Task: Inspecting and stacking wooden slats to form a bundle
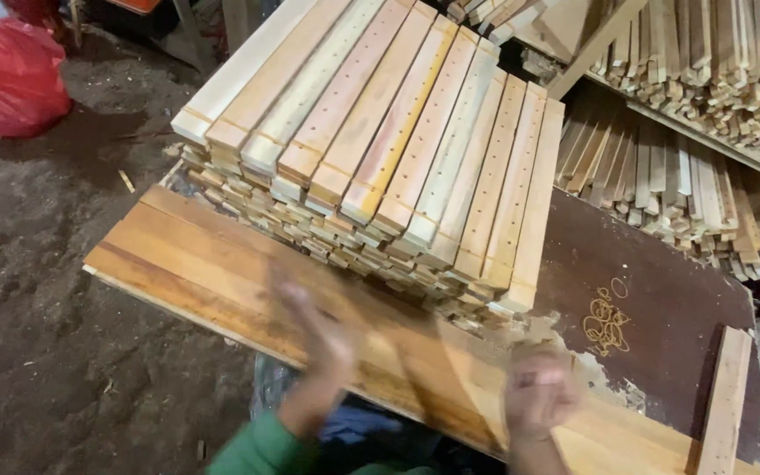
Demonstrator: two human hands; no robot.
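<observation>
- Green sleeve is seen nearest the camera, at the bottom edge, on the left arm.
- Left hand is blurred, fingers spread open, nothing gripped; it is held over the wide board, near that board's front edge.
- Right hand is blurred too, fingers curled in loosely; whether anything is gripped cannot be told.
- Slat stack lies just beyond both hands, resting on the wide board's far part; long axes run away from the camera, cut ends facing the hands.
- Left hand is judged slightly nearer the stack's front ends; right hand sits near the stack's right front corner.
- Slats: pale raw wood, flat, narrow, rows of small drilled holes along the top faces, pencil-like lines across the ends.
- Wide board: darker, orange-brown, smooth grain, laid on a dark worn worktop.
- Rubber bands are piled on the worktop, right of the stack.
- Loose slat lies at the worktop's right edge.
- More slats fill racks at the back right; red bag sits on the dirt floor.
</observation>
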